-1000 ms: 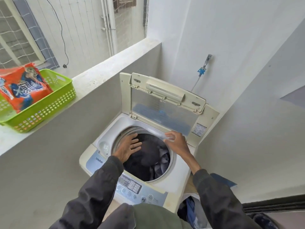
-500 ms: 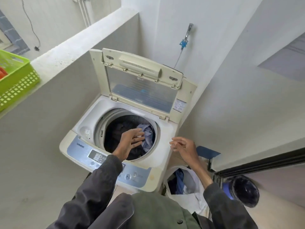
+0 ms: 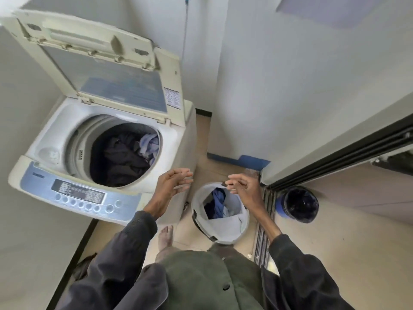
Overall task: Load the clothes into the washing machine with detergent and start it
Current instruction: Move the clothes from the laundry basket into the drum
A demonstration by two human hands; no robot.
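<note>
Clothes (image 3: pixel 125 155) | part lies in the washing machine (image 3: pixel 55 130), the rest is left in the laundry basket (image 3: pixel 243 222) | left hand (image 3: pixel 172 184) and right hand (image 3: pixel 243 186) withdrawn from the drum toward the basket, fingers loose, nothing held | loading judged unfinished, next garment to be fetched

Cream washing machine (image 3: pixel 176 121), dark and pale-blue clothes (image 3: pixel 131 153).

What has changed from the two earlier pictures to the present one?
The left hand drew back from the clothes in the drum toward the laundry basket. The right hand moved from the drum's rim to above that basket. Both look empty. The washing machine lid stays up; the clothes stay inside.
</note>
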